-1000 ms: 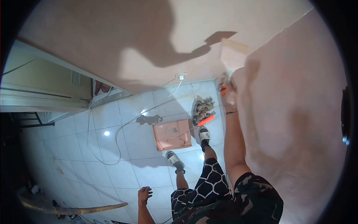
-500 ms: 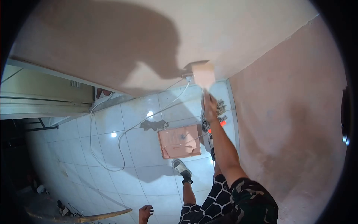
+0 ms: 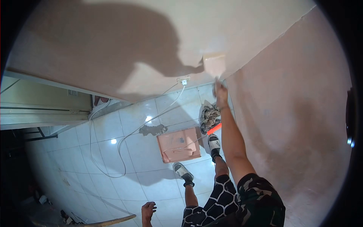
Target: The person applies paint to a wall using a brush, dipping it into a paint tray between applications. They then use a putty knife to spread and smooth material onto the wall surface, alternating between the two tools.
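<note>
My right hand (image 3: 221, 94) is wrapped round the handle of a wide pink-coated brush or scraper (image 3: 214, 65), whose far edge is at the wall (image 3: 151, 45), above and right of the white plug in the socket (image 3: 184, 81). Low in the view, my left hand (image 3: 149, 208) hangs away from everything, its fingers partly curled and apart, holding nothing. A paint tray (image 3: 178, 137) with pink paint and a roller frame lies on the tiled floor between my arms. The roller's handle (image 3: 214, 129) is orange.
A crumpled cloth (image 3: 209, 115) lies near the wall corner. The white cable (image 3: 121, 143) loops over the tiles. A grey patch (image 3: 152, 129) marks the floor beyond the tray. My feet in slippers (image 3: 183, 170) stand close to the tray. A doorway (image 3: 45, 100) is at the left.
My right hand and the pink tool have moved right and slightly up along the wall. The socket, the cloth and the orange handle show more fully. My left hand has barely moved.
</note>
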`<state>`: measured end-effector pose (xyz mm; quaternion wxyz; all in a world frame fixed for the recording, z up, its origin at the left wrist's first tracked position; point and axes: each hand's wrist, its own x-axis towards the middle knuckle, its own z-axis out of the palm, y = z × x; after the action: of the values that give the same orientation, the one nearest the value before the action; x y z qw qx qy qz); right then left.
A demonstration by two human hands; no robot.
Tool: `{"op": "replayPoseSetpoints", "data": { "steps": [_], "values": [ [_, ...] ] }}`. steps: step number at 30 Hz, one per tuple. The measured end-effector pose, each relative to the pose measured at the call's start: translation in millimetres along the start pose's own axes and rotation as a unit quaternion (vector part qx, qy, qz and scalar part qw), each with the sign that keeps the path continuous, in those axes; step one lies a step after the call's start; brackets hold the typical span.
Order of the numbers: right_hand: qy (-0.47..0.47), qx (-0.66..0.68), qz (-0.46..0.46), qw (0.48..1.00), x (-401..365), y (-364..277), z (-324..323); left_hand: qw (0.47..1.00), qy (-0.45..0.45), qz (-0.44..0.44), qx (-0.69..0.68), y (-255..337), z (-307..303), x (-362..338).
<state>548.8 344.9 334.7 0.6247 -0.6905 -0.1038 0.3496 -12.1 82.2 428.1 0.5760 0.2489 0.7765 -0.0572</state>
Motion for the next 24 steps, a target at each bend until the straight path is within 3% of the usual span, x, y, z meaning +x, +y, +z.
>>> {"op": "replayPoseSetpoints", "data": {
  "steps": [2,3,5,6,7,8,11,12,16,18,19,21,23,24],
  "values": [
    [-0.024,-0.027,0.029,0.999,-39.5,61.0,-29.6,1.0,-0.003,0.008,-0.009,-4.5,1.2,3.0],
    [0.007,-0.018,0.051,0.999,-54.2,107.5,-47.6,1.0,-0.003,0.006,-0.012,-7.2,3.2,4.7],
    [-0.019,0.039,0.118,0.992,-124.4,139.0,-78.7,1.0,-0.003,-0.014,-0.014,-13.3,7.3,6.3],
    [0.024,-0.06,0.172,0.983,-158.5,132.6,-84.7,1.0,-0.005,-0.018,-0.015,-18.6,9.2,6.4],
    [0.014,-0.069,0.205,0.976,-181.5,156.3,-103.4,0.999,-0.014,-0.024,-0.022,-23.0,14.1,8.5],
    [0.006,-0.101,0.249,0.963,-202.7,144.9,-108.4,0.999,-0.024,-0.029,-0.029,-25.4,18.8,9.8],
    [-0.009,-0.153,0.232,0.961,-188.6,106.5,-109.0,0.998,-0.046,-0.035,-0.034,-28.0,26.0,6.9],
    [-0.088,-0.159,0.176,0.967,-159.8,101.7,-116.8,0.998,-0.049,-0.032,-0.034,-27.1,25.3,7.8],
    [-0.122,-0.108,0.06,0.985,-47.8,-1.8,-90.3,0.998,-0.054,-0.029,-0.01,-24.7,20.3,5.1],
    [-0.167,0.004,0.025,0.986,3.4,-69.2,-71.0,0.998,-0.054,-0.008,-0.011,-19.5,14.5,0.6],
    [-0.184,-0.045,-0.005,0.982,23.8,-108.8,-64.1,0.998,-0.054,0.006,-0.012,-15.9,11.8,-3.8],
    [-0.11,-0.117,0.094,0.982,3.8,-232.2,-28.4,0.998,-0.054,0.021,-0.031,-4.1,9.7,-6.8],
    [-0.175,-0.022,-0.101,0.979,-35.2,-286.0,-46.5,0.996,-0.045,0.055,-0.059,-5.1,2.2,-17.1],
    [-0.141,-0.115,-0.089,0.979,-68.9,-332.6,-51.8,0.995,-0.045,0.063,-0.064,-6.4,0.6,-20.0]
  ]
}}
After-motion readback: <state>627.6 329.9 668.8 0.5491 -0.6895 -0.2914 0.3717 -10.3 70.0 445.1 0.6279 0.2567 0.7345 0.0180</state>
